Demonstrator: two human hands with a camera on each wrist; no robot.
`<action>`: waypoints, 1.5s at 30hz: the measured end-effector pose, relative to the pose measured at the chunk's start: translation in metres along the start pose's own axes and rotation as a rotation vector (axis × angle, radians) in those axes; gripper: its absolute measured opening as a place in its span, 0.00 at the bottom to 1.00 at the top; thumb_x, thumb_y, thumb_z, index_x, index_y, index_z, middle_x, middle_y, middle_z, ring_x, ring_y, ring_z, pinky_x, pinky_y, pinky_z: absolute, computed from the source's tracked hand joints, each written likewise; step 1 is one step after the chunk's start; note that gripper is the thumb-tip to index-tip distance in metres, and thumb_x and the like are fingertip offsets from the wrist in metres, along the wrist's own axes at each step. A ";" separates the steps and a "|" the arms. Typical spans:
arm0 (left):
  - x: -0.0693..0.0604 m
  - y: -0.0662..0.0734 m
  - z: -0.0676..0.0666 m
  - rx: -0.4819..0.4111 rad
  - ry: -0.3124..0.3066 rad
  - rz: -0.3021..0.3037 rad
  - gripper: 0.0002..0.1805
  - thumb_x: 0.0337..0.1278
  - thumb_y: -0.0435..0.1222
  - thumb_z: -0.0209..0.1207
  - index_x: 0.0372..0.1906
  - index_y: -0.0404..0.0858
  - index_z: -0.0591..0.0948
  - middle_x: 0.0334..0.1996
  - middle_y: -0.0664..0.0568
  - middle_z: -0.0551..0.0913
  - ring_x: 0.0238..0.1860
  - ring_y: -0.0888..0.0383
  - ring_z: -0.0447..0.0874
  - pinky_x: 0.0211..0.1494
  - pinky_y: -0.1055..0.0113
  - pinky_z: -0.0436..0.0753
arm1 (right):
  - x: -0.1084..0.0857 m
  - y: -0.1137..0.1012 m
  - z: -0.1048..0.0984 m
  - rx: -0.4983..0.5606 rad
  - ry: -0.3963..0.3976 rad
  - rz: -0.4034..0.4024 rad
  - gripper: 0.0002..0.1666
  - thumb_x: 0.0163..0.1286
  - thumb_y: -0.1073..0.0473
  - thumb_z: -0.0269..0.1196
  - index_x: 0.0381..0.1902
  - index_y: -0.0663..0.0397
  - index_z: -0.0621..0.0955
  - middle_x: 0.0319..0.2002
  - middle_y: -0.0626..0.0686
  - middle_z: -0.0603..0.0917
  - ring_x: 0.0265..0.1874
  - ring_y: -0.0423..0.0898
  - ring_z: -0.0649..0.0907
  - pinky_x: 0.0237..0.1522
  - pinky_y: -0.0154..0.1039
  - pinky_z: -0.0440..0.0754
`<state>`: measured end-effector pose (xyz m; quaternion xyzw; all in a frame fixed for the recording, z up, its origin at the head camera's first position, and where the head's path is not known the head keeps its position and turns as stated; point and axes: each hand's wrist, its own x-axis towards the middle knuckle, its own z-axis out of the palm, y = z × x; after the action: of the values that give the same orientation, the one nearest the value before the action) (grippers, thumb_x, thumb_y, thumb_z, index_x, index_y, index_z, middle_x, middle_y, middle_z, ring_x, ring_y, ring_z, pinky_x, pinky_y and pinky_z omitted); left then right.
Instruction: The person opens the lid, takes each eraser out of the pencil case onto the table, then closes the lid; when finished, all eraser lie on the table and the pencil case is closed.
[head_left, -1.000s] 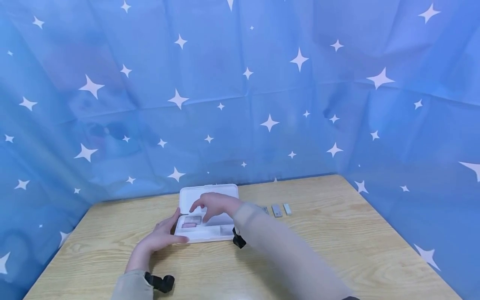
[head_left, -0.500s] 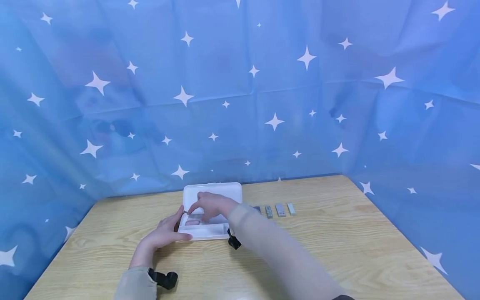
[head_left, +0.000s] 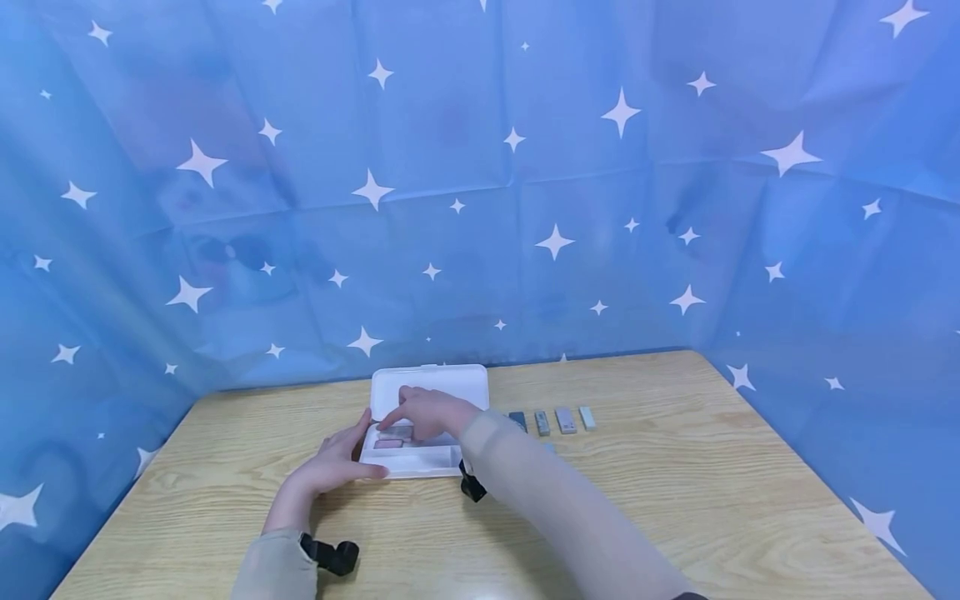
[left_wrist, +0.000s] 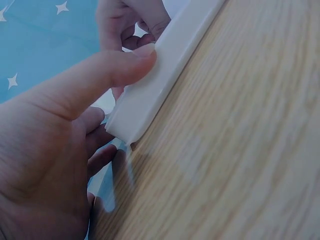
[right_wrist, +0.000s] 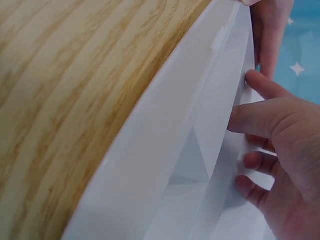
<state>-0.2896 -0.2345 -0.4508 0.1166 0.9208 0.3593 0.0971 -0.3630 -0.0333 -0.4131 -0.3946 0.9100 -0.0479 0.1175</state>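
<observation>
A white plastic pencil case (head_left: 420, 462) lies with its lid (head_left: 468, 382) raised at the back of the table. My left hand (head_left: 333, 467) grips its left end, thumb on the front wall (left_wrist: 145, 92) and fingers round the side. Inside, at the left, are a grey block (head_left: 396, 432) and a pink block (head_left: 388, 444), apparently erasers. My right hand (head_left: 433, 413) reaches into the case, its index finger extended to the grey block's left end. In the right wrist view the thumb (right_wrist: 252, 117) dips behind the divider, so contact there is hidden.
Right of the case stand several small blocks in a row, among them a dark one (head_left: 517, 419), a lilac one (head_left: 566, 420) and a pale one (head_left: 587, 417). My right sleeve (head_left: 555, 500) partly covers a light-blue piece (head_left: 550, 447). A starry blue curtain (head_left: 480, 250) hangs behind.
The right hand's fingers have come down closer over the grey block in the case. The left hand keeps its grip. The whole view has shifted slightly, showing more blocks beside the sleeve.
</observation>
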 end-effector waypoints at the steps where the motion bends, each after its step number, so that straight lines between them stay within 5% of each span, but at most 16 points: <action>1: 0.000 0.000 0.000 0.001 0.000 0.001 0.61 0.45 0.53 0.70 0.78 0.40 0.46 0.75 0.38 0.48 0.72 0.31 0.41 0.65 0.29 0.45 | 0.000 0.000 0.000 -0.003 0.001 -0.001 0.40 0.64 0.71 0.63 0.62 0.19 0.76 0.41 0.44 0.70 0.34 0.40 0.71 0.33 0.32 0.69; 18: 0.002 0.000 0.002 -0.002 -0.001 0.000 0.61 0.45 0.52 0.70 0.78 0.40 0.45 0.76 0.39 0.48 0.73 0.33 0.40 0.65 0.30 0.41 | -0.003 -0.002 -0.003 -0.064 -0.024 0.015 0.37 0.66 0.68 0.63 0.61 0.17 0.75 0.44 0.44 0.71 0.38 0.39 0.71 0.38 0.34 0.71; 30: 0.001 -0.001 0.002 0.000 -0.010 -0.024 0.62 0.45 0.55 0.70 0.78 0.42 0.45 0.76 0.37 0.47 0.72 0.31 0.40 0.65 0.29 0.44 | -0.014 0.004 -0.020 -0.151 -0.040 -0.065 0.33 0.65 0.61 0.67 0.62 0.22 0.73 0.46 0.45 0.74 0.38 0.39 0.74 0.39 0.34 0.75; 35: 0.003 -0.003 0.002 -0.006 -0.007 -0.029 0.62 0.45 0.54 0.70 0.78 0.42 0.44 0.75 0.37 0.48 0.72 0.31 0.40 0.65 0.30 0.45 | -0.026 0.011 -0.033 -0.032 -0.060 -0.081 0.33 0.65 0.62 0.67 0.64 0.31 0.71 0.48 0.44 0.79 0.42 0.39 0.78 0.45 0.34 0.76; 45: 0.002 -0.001 0.002 -0.017 -0.009 -0.053 0.62 0.44 0.55 0.70 0.78 0.43 0.45 0.74 0.32 0.47 0.71 0.28 0.39 0.65 0.29 0.45 | -0.057 0.033 -0.045 0.153 -0.042 -0.059 0.32 0.69 0.62 0.63 0.68 0.41 0.67 0.44 0.46 0.81 0.38 0.38 0.78 0.40 0.34 0.76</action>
<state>-0.2909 -0.2332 -0.4532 0.0930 0.9201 0.3637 0.1119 -0.3601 0.0301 -0.3650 -0.4121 0.8891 -0.1123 0.1646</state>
